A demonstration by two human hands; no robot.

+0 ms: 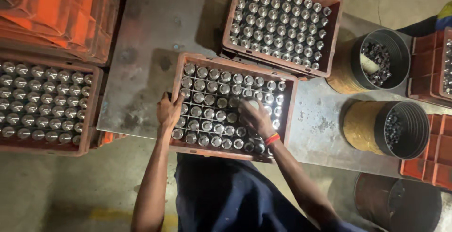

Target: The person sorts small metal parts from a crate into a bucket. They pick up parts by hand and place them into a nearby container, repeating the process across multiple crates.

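An orange-brown plastic crate [234, 64] lies on a grey metal table, filled with rows of upright shiny metal cylinders [212, 100]. My left hand [168, 111] rests on the crate's left wall, fingers curled over the edge by the cylinders. My right hand [254, 117] is inside the crate at its right-middle, fingers closed around one cylinder among the rows; a red band sits on that wrist.
A second full crate [332, 29] stands behind it, a third [89, 114] on the left. Stacked orange crates [52, 10] are at top left. Two round bins [398, 48] [414, 128] with metal parts stand right, more crates [433, 62] beyond.
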